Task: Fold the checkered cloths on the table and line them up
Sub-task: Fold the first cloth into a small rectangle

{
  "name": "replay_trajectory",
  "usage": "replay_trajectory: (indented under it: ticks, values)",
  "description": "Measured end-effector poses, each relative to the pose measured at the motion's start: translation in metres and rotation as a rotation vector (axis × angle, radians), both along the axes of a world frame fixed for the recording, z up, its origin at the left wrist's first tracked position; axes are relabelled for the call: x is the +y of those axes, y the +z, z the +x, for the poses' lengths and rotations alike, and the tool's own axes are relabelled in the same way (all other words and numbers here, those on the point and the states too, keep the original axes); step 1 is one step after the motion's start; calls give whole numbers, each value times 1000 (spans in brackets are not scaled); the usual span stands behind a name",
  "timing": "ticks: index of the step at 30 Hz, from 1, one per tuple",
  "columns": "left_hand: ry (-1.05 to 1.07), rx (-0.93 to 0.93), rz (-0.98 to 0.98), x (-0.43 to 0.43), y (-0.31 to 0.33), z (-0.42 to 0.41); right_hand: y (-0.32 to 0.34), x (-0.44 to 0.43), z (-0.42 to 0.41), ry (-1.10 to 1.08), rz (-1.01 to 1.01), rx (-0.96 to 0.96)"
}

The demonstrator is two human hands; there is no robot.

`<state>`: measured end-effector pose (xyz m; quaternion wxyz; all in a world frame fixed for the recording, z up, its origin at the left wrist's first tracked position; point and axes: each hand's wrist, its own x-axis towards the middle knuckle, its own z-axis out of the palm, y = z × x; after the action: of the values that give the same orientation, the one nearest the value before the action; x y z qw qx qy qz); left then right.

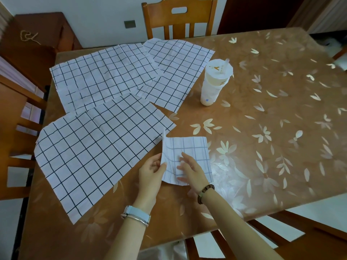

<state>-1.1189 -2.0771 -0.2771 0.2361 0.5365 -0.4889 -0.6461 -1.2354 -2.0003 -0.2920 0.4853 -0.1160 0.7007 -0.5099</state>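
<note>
Right hand (190, 171) blurred, partly covering folded cloth (193, 147)

The flower-patterned desk (272, 102) carries three overlapping spread checkered cloths (97, 147), a small folded cloth (189, 147) and a lidded cup (216, 81).

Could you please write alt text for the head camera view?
A person's left hand pinches the left edge of a small folded checkered cloth while the right hand rests flat on it, on a table. Three unfolded checkered cloths overlap to the left and behind, beside a lidded cup with a straw.
</note>
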Motion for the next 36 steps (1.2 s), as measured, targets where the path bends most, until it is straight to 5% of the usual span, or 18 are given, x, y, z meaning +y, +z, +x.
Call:
replay_trajectory:
  ticks: [18, 29, 36]
  values:
    - [-121, 4, -41, 28, -7, -30, 17, 7, -1, -20, 3, -196]
    - [-394, -92, -116, 43, -16, -54, 4, 11, -45, -56, 285, 408]
    - [-535, -344, -605, 26, -35, -30, -4, 16, -69, -54, 404, 446]
